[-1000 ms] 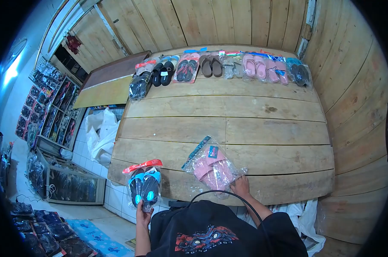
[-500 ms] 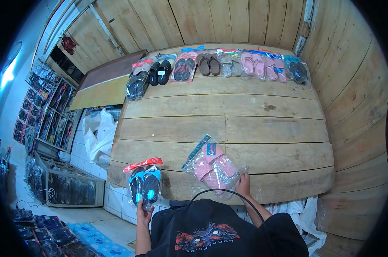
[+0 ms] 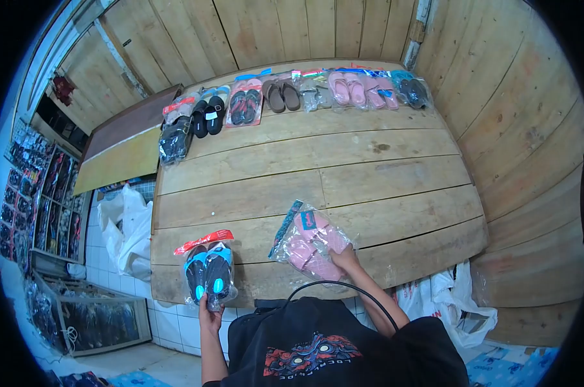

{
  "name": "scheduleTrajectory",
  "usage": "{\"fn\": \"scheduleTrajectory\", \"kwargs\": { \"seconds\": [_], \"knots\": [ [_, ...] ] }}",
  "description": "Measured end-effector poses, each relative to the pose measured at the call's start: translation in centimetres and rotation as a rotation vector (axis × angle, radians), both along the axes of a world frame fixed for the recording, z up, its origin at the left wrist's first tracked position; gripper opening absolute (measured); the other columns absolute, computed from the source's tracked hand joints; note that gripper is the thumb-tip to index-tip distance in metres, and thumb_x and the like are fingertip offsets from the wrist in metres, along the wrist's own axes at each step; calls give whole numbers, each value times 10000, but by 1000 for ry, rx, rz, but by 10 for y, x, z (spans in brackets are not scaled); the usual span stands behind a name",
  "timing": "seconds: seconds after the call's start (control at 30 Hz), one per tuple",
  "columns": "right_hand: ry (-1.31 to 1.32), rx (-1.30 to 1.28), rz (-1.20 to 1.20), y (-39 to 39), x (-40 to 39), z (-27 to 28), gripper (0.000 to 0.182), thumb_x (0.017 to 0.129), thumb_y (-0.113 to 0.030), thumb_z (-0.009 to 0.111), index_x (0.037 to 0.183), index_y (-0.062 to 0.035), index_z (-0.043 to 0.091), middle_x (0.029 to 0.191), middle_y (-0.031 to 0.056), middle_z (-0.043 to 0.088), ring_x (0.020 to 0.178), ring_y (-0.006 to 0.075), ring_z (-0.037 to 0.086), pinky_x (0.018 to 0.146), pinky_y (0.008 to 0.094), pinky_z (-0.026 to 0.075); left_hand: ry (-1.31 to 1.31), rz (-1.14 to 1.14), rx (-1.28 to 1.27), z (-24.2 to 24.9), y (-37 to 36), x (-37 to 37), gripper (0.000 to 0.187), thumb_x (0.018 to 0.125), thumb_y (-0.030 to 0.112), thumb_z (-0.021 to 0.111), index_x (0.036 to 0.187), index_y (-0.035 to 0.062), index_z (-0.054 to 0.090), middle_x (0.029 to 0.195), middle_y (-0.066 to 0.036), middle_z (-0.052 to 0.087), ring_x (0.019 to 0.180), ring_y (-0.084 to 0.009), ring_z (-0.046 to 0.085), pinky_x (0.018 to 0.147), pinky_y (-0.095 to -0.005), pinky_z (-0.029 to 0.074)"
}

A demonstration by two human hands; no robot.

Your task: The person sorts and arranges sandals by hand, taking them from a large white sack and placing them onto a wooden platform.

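Observation:
My left hand (image 3: 210, 315) grips the lower end of a clear bag of dark sandals with bright blue trim (image 3: 208, 276). A red header strip tops this bag, which is at the front left of the wooden table (image 3: 272, 184). My right hand (image 3: 346, 259) is closed on the right side of a clear bag of pink slippers (image 3: 312, 245), near the table's front edge. That bag has a blue label and a blue strip along its left side. The slippers lie overlapping inside, and my fingertips are partly hidden against the plastic.
A row of footwear lines the table's far edge, including brown slippers (image 3: 282, 95), pink slippers (image 3: 347, 89) and black sandals (image 3: 208, 115). White sacks (image 3: 125, 232) stand left of the table, and more plastic bags (image 3: 440, 300) sit below its right front. Wooden walls (image 3: 530, 129) border the back and right.
The camera view has shifted and turned slightly. My right hand has moved left from the bag's corner onto the pink slippers. My left hand still holds the blue-trimmed sandals.

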State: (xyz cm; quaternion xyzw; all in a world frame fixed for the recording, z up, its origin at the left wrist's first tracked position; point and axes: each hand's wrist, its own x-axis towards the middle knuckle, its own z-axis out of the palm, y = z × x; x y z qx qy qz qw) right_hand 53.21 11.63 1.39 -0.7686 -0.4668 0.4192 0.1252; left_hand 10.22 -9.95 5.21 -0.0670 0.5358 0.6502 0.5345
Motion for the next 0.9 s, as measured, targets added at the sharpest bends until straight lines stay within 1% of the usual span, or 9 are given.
{"fn": "scheduleTrajectory", "kwargs": {
  "seconds": [0.07, 0.2, 0.33, 0.43, 0.53, 0.6, 0.7, 0.83, 0.9],
  "knots": [
    [-91, -176, -59, -4, -17, -48, 1190, 663, -621, 657, 1399, 110, 73, 1387, 312, 290, 1290, 433, 311, 1069, 442, 288, -5, -14, 15, 5, 4, -14, 324, 833, 343, 656, 1071, 153, 546, 1005, -13, 621, 873, -170, 606, 592, -328, 524],
    [-225, -345, -438, -9, -61, -42, 1205, 635, -644, 673, 1399, 101, 113, 1441, 265, 177, 1330, 412, 220, 1099, 466, 204, -9, -30, 67, 11, 0, -45, 304, 865, 299, 624, 1093, 117, 537, 1012, -20, 623, 880, -170, 613, 595, -323, 509],
    [-387, -367, -612, -3, -74, -44, 1191, 614, -642, 689, 1380, 108, 171, 1419, 256, 241, 1318, 396, 247, 1079, 462, 240, 35, -57, 70, 11, -19, -80, 299, 873, 290, 609, 1097, 106, 534, 1015, -31, 626, 862, -182, 620, 598, -336, 518],
    [-386, -342, -740, -13, -81, -48, 1108, 617, -590, 716, 1377, 54, 232, 1371, 208, 367, 1294, 367, 307, 1053, 456, 273, 59, -54, 56, -13, -35, -114, 281, 878, 296, 600, 1088, 120, 538, 997, -24, 636, 834, -184, 629, 595, -339, 522],
    [-374, -175, -775, -35, -87, -42, 867, 674, -487, 723, 1324, -34, 369, 1283, 162, 496, 1232, 333, 422, 1011, 450, 319, 62, -68, 18, -9, -37, -137, 319, 863, 279, 628, 1083, 67, 540, 986, -48, 634, 824, -190, 633, 586, -348, 523],
    [-328, -17, -655, -47, -86, -68, 575, 739, -381, 702, 1195, -84, 517, 1161, 163, 585, 1106, 321, 544, 965, 480, 367, 57, -91, 7, -12, -34, -153, 316, 862, 280, 629, 1079, 68, 542, 986, -49, 635, 826, -185, 633, 587, -347, 525],
    [-169, 69, -637, -56, -97, -119, 390, 778, -291, 674, 1072, -51, 586, 1081, 185, 620, 1037, 333, 588, 899, 479, 417, 33, -144, 4, -24, -22, -173, 306, 861, 283, 630, 1071, 78, 546, 978, -42, 637, 818, -176, 634, 588, -347, 527],
    [-3, 143, -682, -78, -111, -143, 337, 786, -231, 657, 1039, -21, 589, 955, 184, 646, 947, 343, 611, 850, 452, 440, 2, -215, -21, -29, -3, -187, 290, 864, 304, 624, 1068, 113, 548, 991, -17, 629, 849, -165, 618, 596, -339, 521],
    [84, 392, -744, -94, -123, -160, 295, 783, -200, 658, 941, 40, 597, 819, 192, 645, 733, 307, 625, 692, 420, 477, -2, -269, -6, -44, 9, -198, 274, 866, 321, 621, 1056, 138, 551, 992, 1, 623, 858, -151, 605, 600, -335, 515]
  ]
}}
